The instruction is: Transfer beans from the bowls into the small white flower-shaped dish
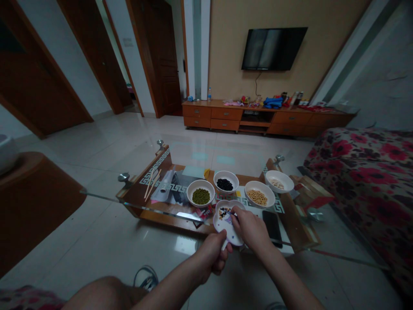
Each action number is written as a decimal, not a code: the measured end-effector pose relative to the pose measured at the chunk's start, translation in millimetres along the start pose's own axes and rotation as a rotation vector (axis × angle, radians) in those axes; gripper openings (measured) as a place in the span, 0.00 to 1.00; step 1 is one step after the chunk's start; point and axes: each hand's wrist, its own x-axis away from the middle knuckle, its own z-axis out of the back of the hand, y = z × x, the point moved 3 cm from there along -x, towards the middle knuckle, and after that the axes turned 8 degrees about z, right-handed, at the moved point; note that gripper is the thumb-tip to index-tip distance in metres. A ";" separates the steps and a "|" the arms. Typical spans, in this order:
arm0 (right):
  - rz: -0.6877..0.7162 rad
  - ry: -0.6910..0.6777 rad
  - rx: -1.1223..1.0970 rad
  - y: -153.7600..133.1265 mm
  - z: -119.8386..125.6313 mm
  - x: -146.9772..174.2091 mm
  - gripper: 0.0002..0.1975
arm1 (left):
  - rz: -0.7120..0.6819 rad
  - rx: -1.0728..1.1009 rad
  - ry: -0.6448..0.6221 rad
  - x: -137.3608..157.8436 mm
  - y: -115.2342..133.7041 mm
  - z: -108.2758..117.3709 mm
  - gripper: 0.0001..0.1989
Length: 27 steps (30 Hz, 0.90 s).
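My left hand (214, 254) is closed on the near edge of a white scalloped plate (232, 237) with a purple rim. Mixed beans (223, 213), dark and pale, lie on its far part. Over the plate, my right hand (248, 226) pinches a thin, dark, stick-like tool (229, 212) whose tip is among those beans; its exact kind is too small to make out. Beyond the plate are a bowl of green beans (201, 196), a bowl of black beans (224, 184), a bowl of yellow soybeans (257, 197) and a bowl of whitish pieces (276, 184).
The bowls stand on a glass coffee table (180, 217) with wooden sides. Chopsticks (151, 187) are at its left, a dark phone (272, 228) at its right. A flowered sofa (364, 172) lies right, a wooden stool-like piece (35, 202) left. A TV cabinet (226, 114) stands at the wall.
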 end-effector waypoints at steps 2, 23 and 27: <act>0.000 0.001 0.003 0.3 -0.2 0.0 0.12 | -0.010 -0.001 -0.004 -0.7 -0.4 0.3 0.23; -0.014 -0.007 -0.002 0.6 -0.1 -0.7 0.13 | -0.013 0.003 -0.018 -5.9 -2.8 2.1 0.24; -0.012 0.007 -0.015 0.3 0.7 -0.7 0.13 | -0.012 0.006 -0.006 -3.0 -1.3 1.1 0.23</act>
